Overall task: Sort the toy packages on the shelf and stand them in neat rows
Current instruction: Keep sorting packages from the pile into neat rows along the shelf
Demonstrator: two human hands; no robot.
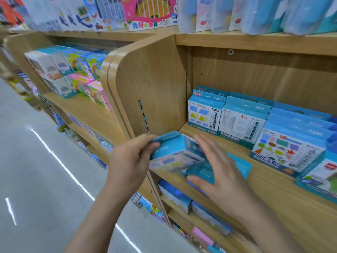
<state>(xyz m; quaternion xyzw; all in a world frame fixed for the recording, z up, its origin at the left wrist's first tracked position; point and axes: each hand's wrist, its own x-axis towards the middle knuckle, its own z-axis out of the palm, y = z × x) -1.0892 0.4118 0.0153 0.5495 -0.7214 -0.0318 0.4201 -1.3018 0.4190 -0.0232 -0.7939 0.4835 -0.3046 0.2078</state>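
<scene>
While the left hand (131, 157) pinches a tilted blue package (175, 154) at the shelf's (273, 189) front-left corner, the right hand (217, 170) lies spread over a flat package (240, 167); standing packages (206, 114) line the back edge.

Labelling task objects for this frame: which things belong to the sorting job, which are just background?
In the job: left hand gripping the tilted blue package; right hand, fingers straight, beside it; flat blue package lying on the shelf; standing packages behind.
Background: pink box above; neighbouring-shelf boxes; lower-shelf boxes.
</scene>
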